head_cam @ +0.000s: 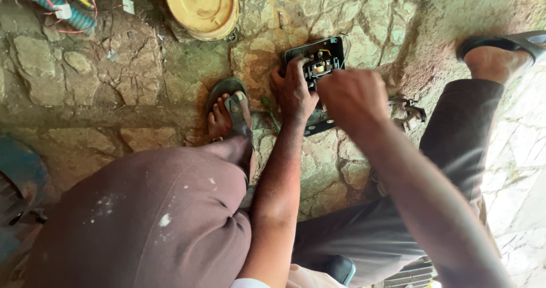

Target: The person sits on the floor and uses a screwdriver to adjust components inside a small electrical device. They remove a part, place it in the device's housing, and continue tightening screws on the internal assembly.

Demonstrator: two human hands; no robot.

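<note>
While together, hands [293, 91] on black device [325, 53]

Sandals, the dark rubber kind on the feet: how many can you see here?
2. One dark rubber sandal is on the foot left of the left hand; the other sandal is on the foot at the upper right edge. None seem hidden.

Open stone floor [102, 89] left of the sandalled foot [227, 114]; crowded near the black device [318, 66], hemmed by metal bracket [406, 110], green screwdriver [270, 112], yellow lid [202, 6].
</note>
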